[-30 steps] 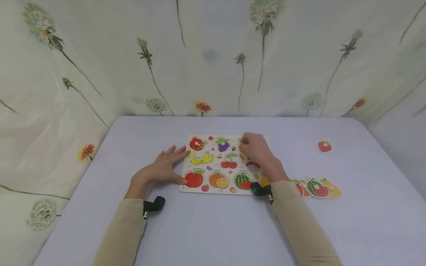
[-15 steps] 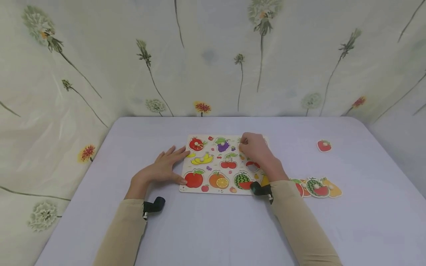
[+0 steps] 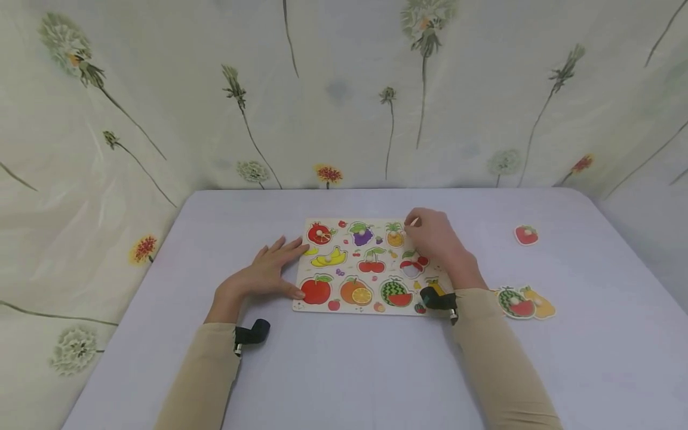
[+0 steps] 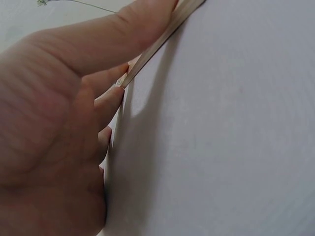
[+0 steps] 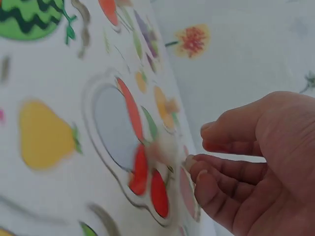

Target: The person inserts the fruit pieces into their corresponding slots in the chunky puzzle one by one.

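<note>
A white fruit knob-puzzle board (image 3: 317, 308) lies flat on the table. My left hand (image 3: 263, 272) is spread at its left edge, the thumb and fingertips touching it. In the left wrist view the thumb (image 4: 108, 39) lies along the board's wooden edge (image 4: 160, 44). The pineapple piece (image 3: 395, 239) sits in the top row. Just right of it, over the board's top right part, is my right hand (image 3: 441, 239). Its thumb and fingers are loosely bent and apart, with nothing between them in the right wrist view. The right hand and forearm hide the board's right side.
Watermelon (image 3: 516, 303) and pear (image 3: 540, 303) pieces lie overlapping right of the board, partly beside the right sleeve (image 3: 500, 352). A strawberry piece (image 3: 525, 235) lies alone farther back. A flowered curtain (image 3: 344, 119) stands behind the table (image 3: 344, 370).
My right hand has let go of the pineapple piece and moved right, uncovering it. The right forearm shifted right too, covering more of the loose pieces. My left hand has stayed at the board's edge.
</note>
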`<action>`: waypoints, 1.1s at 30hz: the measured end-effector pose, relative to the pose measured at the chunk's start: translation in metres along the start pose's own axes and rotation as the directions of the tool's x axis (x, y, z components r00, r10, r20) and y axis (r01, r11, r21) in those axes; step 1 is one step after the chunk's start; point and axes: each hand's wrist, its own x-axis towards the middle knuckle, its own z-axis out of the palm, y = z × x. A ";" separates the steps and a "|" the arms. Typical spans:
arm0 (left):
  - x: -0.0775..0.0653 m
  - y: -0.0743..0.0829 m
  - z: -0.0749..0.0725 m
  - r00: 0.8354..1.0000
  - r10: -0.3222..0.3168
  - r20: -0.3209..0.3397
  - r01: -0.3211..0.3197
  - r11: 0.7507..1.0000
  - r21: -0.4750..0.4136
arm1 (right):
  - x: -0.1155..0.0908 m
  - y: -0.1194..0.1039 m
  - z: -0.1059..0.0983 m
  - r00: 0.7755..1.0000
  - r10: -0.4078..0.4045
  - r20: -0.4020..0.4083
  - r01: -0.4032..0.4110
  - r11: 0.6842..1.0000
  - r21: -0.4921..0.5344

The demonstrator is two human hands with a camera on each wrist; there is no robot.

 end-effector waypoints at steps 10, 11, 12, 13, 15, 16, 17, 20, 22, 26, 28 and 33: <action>-0.001 0.000 0.000 1.000 -0.006 0.005 0.006 1.000 -0.004 | -0.002 0.015 -0.026 0.997 0.073 -0.020 -0.074 0.997 -0.039; -0.001 0.001 0.000 1.000 -0.006 0.007 0.006 1.000 -0.004 | -0.002 0.016 -0.028 0.997 0.080 -0.019 -0.081 0.996 -0.043; -0.001 0.001 -0.001 1.000 -0.005 0.009 0.005 1.000 -0.003 | -0.002 0.018 -0.029 0.996 0.085 -0.019 -0.086 0.995 -0.046; -0.001 0.001 -0.001 1.000 -0.005 0.011 0.005 1.000 0.000 | -0.002 0.019 -0.030 0.996 0.086 -0.023 -0.087 0.995 -0.052; -0.002 0.001 -0.001 1.000 -0.007 0.012 0.007 1.000 0.005 | -0.002 0.023 -0.033 0.996 0.088 -0.036 -0.090 0.994 -0.062; -0.002 0.001 -0.001 1.000 -0.006 0.011 0.006 1.000 0.005 | -0.002 0.025 -0.035 0.995 0.087 -0.046 -0.090 0.994 -0.068; -0.002 0.002 -0.001 1.000 -0.007 0.011 0.007 1.000 0.005 | -0.002 0.027 -0.036 0.995 0.086 -0.057 -0.090 0.993 -0.074; -0.002 0.003 -0.002 1.000 -0.010 0.012 0.010 1.000 0.004 | -0.002 0.038 -0.041 0.992 0.097 -0.085 -0.104 0.991 -0.079; -0.002 0.004 -0.002 1.000 -0.012 0.012 0.012 1.000 0.006 | -0.002 0.046 -0.045 0.989 0.113 -0.096 -0.121 0.990 -0.077; -0.001 0.003 -0.002 1.000 -0.012 0.011 0.011 1.000 0.021 | -0.002 0.062 -0.052 0.982 0.154 -0.112 -0.162 0.985 -0.066; -0.001 0.002 -0.002 1.000 -0.014 0.012 0.014 1.000 0.020 | -0.002 0.069 -0.056 0.978 0.167 -0.126 -0.176 0.982 -0.062; 0.000 0.001 -0.002 1.000 -0.019 0.017 0.019 1.000 0.003 | -0.004 0.087 -0.066 0.965 0.204 -0.163 -0.218 0.973 -0.074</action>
